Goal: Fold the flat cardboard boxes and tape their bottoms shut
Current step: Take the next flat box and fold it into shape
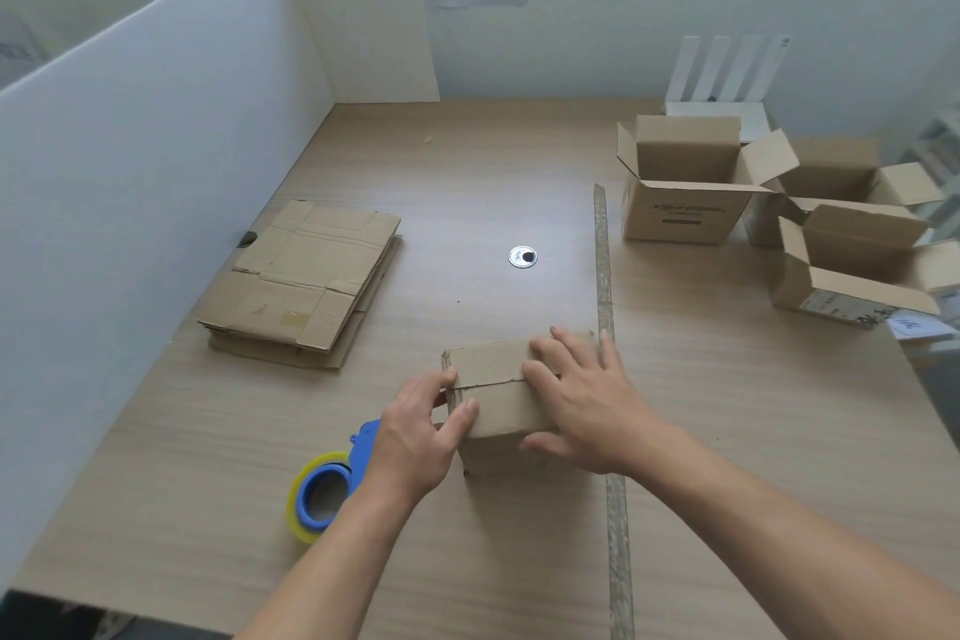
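Note:
A small brown cardboard box [493, 374] stands near the table's front middle with its flaps folded shut on top. My left hand [415, 437] grips its left end, thumb on the top flap and fingers curled round the corner. My right hand [582, 405] lies flat on the right part of the flaps, fingers spread and pressing down. A blue tape dispenser [332, 478] with a yellowish roll lies on the table just left of my left wrist. A stack of flat cardboard boxes [301, 281] sits at the left.
Three folded open boxes [685, 177] stand at the right back. A cardboard strip [605, 286] runs front to back across the table, right of the box. A white partition [156, 146] walls the left side. A round metal grommet [522, 256] sits mid-table.

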A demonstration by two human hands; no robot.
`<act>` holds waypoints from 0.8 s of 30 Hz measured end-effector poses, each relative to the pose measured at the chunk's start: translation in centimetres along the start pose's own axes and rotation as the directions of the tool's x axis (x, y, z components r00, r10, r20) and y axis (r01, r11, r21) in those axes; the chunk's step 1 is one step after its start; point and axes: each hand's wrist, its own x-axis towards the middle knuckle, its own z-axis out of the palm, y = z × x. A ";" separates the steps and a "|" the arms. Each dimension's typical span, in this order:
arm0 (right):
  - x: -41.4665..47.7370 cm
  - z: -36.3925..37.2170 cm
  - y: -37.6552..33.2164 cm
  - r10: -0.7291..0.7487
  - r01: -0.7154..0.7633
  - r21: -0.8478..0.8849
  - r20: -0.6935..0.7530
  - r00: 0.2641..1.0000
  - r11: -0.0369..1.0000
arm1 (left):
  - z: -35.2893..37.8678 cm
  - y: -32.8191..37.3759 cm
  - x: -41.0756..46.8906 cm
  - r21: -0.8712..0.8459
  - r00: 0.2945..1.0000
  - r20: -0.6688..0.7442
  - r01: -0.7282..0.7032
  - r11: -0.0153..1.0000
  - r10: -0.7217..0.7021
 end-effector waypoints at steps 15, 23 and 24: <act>1.4 -0.1 0.1 0.076 -0.074 0.065 -0.036 0.996 0.995 | 0.2 -0.6 -0.4 -0.397 0.982 0.052 0.187 0.899 -0.181; -0.5 0.1 3.7 0.430 -0.239 0.665 -0.137 0.892 0.707 | 0.5 -2.2 -0.4 -0.275 0.896 0.132 0.445 0.852 -0.425; -0.8 0.4 4.0 0.465 -0.201 0.763 -0.145 0.874 0.615 | 0.7 -1.9 -0.3 -0.286 0.883 0.159 0.469 0.835 -0.442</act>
